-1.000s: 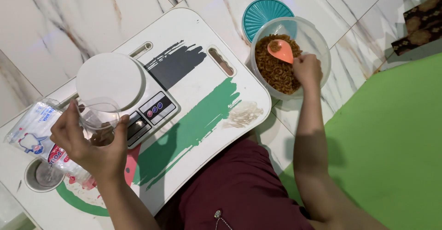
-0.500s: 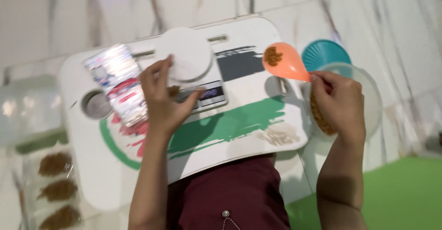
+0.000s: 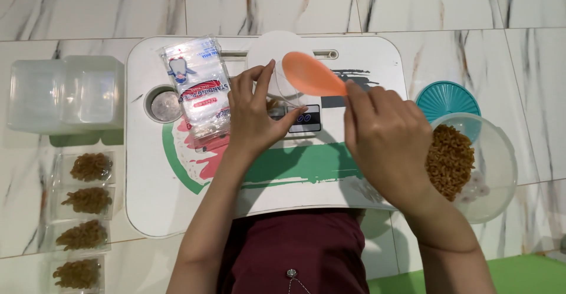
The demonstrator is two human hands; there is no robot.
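Looking down from above, we see a white lap tray [image 3: 177,211] with green and red brush-stroke print filling the middle of the frame, set on a marbled tile floor [image 3: 88,5]. At the tray's upper centre sits a small digital kitchen scale [image 3: 306,119], its round white platform largely hidden by our two hands. Our left hand [image 3: 254,117] curls around a small clear pouch [image 3: 277,96] resting on that platform, thumb and fingers pinching its rim. Our right hand [image 3: 386,138] grips the handle of an orange plastic spoon [image 3: 312,74], whose bowl hangs just above the pouch; we cannot tell what the spoon carries. Left of the scale lies a pack of clear plastic bags [image 3: 200,91] with red and blue print, partly covering a round cup recess [image 3: 164,104] in the tray. At the right edge stands a clear round tub [image 3: 495,152] holding brown, curly fried snack pieces [image 3: 449,159], and just behind it lies a teal lid [image 3: 445,98], touching the tub's rim. At upper left a stack of translucent rectangular containers [image 3: 65,93] rests on the floor. Down the lower left runs a column of four filled pouches [image 3: 82,211], each showing the same brown snack. A maroon garment [image 3: 295,253] fills the bottom centre, and a green mat [image 3: 530,273] shows at the lower right corner.
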